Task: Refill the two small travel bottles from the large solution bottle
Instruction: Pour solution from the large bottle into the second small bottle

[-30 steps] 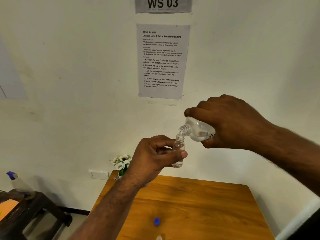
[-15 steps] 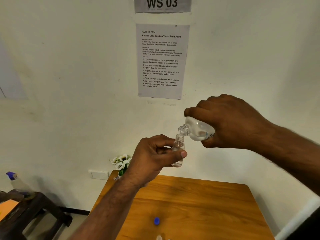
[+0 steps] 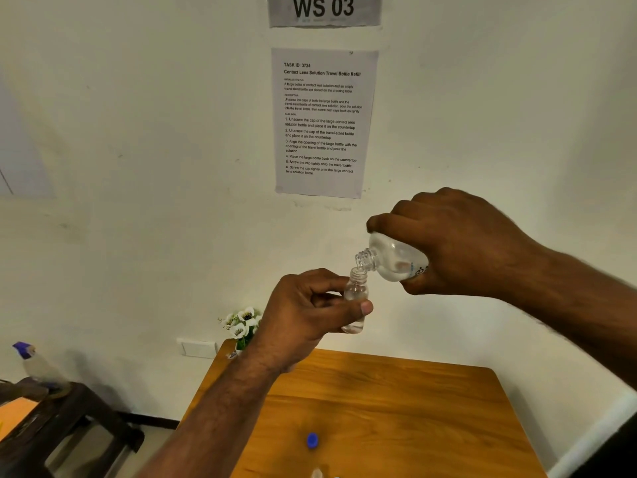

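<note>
Nearest, at the table's front edge, a clear bottle top just showed, cut off by the frame. Just behind it on the table lay a blue cap. Both stood well apart from the hands.

Above the table's far half, the left hand held the small bottle upright, thumb and fingers curled round its middle, its bottom poking out below the thumb. The bottle was uncapped, with a little clear liquid at its base.

Up and right of it, the right hand gripped the large bottle from above, fingers wrapped over its body. That bottle was tipped neck-down toward the left, its open mouth touching or just over the small bottle's mouth; which, I could not tell.

At the table's far left corner stood a small pot of white flowers. Left of the table, a dark stool carried a spray bottle with a purple top.

On the wall behind the table hung an instruction sheet, and above it a sign reading WS 03.
</note>
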